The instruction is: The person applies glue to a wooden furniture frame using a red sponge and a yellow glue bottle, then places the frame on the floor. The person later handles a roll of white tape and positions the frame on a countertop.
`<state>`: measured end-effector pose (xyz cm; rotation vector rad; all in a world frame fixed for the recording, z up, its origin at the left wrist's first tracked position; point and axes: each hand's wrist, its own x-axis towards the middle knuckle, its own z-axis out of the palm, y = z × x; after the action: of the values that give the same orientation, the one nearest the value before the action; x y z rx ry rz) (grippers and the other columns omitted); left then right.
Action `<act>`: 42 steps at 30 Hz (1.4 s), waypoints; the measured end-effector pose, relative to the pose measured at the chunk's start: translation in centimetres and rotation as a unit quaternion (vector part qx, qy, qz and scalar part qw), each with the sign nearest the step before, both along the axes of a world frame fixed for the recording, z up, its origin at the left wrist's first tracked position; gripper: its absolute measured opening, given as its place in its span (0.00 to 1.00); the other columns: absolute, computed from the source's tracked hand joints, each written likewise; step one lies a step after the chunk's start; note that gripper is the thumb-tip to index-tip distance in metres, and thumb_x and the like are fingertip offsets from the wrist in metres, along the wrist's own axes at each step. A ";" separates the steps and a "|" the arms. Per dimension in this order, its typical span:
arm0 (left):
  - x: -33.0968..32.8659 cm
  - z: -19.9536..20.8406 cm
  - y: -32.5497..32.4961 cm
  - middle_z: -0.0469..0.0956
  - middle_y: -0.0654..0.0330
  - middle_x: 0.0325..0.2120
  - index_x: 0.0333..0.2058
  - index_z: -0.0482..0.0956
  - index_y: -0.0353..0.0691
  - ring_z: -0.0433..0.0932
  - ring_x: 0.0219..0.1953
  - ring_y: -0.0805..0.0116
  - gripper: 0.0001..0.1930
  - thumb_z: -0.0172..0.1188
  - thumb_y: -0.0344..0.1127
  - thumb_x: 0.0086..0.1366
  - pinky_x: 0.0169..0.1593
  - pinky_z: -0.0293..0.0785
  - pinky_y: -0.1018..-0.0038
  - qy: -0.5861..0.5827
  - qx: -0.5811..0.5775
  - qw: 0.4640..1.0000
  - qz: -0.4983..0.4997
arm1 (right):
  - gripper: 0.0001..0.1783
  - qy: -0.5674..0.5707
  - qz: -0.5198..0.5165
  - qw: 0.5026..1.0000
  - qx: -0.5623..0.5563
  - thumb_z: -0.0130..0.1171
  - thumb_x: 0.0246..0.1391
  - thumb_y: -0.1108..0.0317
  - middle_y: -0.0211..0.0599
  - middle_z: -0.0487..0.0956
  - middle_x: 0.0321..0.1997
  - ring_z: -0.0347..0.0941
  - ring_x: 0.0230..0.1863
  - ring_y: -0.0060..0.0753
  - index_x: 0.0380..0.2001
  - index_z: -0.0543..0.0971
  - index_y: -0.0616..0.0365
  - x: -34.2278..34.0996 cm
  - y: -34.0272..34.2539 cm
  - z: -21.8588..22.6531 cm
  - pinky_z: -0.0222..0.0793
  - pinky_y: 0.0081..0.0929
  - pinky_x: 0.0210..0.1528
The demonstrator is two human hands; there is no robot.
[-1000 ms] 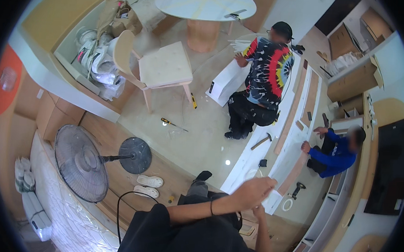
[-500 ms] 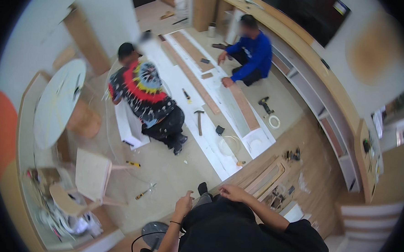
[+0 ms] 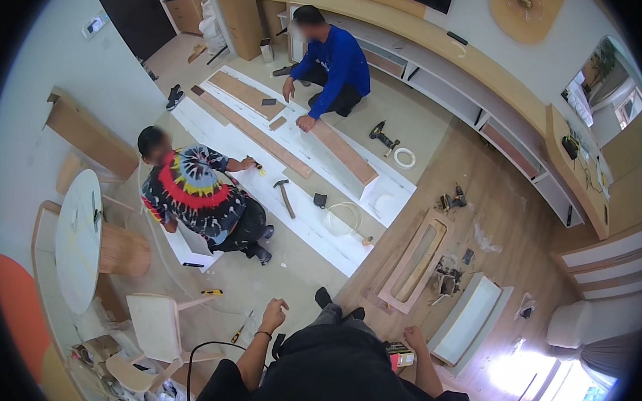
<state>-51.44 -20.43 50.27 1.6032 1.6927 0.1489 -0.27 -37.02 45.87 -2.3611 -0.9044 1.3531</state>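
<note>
My left hand (image 3: 273,316) hangs in front of my left hip, its fingers loosely curled with nothing visible in them. Out to my right side is my right hand (image 3: 415,337), fingers bent inward and nothing showing in it. A small yellow and red box (image 3: 399,356) sits beside my body near the right hand. Past my feet lie long white boards (image 3: 326,248) with a claw hammer (image 3: 284,197) on them. A co-worker in a tie-dye shirt (image 3: 202,187) reaches over the boards, holding a yellow-handled tool. Another, in a blue top (image 3: 340,63), squats with a hand on a wood-faced panel (image 3: 345,152).
Two cordless drills, one by a white tape roll (image 3: 404,158) and another drill (image 3: 453,198), lie right of the boards. Nearer are a wooden frame (image 3: 397,277) and a white trough-shaped panel (image 3: 467,321). At left stand a chair (image 3: 153,326) and a round table (image 3: 79,242). A screwdriver (image 3: 242,327) lies near my left hand.
My view has swung right. My right hand has moved from before my waist out to the right; my left fingers have curled in. The tie-dye-shirted co-worker has picked up the yellow-handled tool.
</note>
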 end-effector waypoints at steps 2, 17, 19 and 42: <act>-0.4 0.6 -1.1 0.81 0.46 0.38 0.34 0.80 0.39 0.80 0.42 0.46 0.10 0.52 0.26 0.55 0.46 0.76 0.58 -0.017 -0.120 0.992 0.032 | 0.14 0.042 -0.066 0.997 -0.023 0.58 0.54 0.68 0.42 0.82 0.32 0.80 0.30 0.34 0.41 0.77 0.65 0.2 -2.8 -1.2 0.77 0.31 0.34; 2.8 -1.7 -12.2 0.82 0.44 0.38 0.38 0.81 0.39 0.80 0.46 0.45 0.16 0.49 0.39 0.56 0.50 0.75 0.59 0.015 -0.180 0.980 0.078 | 0.14 0.103 0.082 0.990 0.043 0.56 0.58 0.67 0.40 0.81 0.32 0.79 0.30 0.30 0.45 0.76 0.62 -2.2 0.0 0.9 0.75 0.30 0.35; 3.5 -1.6 -12.6 0.82 0.43 0.39 0.38 0.81 0.39 0.79 0.47 0.44 0.16 0.48 0.39 0.57 0.50 0.75 0.58 -0.001 -0.184 0.979 0.089 | 0.13 0.110 0.079 0.987 0.084 0.57 0.57 0.67 0.40 0.82 0.31 0.79 0.29 0.30 0.43 0.77 0.62 -1.4 0.6 0.5 0.76 0.29 0.35; 5.1 -2.3 1.2 0.84 0.53 0.29 0.44 0.77 0.37 0.84 0.31 0.60 0.14 0.57 0.24 0.58 0.36 0.80 0.66 -0.124 -0.164 0.966 0.156 | 0.16 0.045 0.186 0.981 0.034 0.57 0.54 0.63 0.49 0.83 0.38 0.80 0.42 0.47 0.44 0.79 0.60 -4.3 10.8 2.9 0.74 0.41 0.47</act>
<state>-46.34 -19.22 47.96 1.0262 1.6619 0.2042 -4.58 -26.17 48.78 -2.1304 -1.3913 1.5176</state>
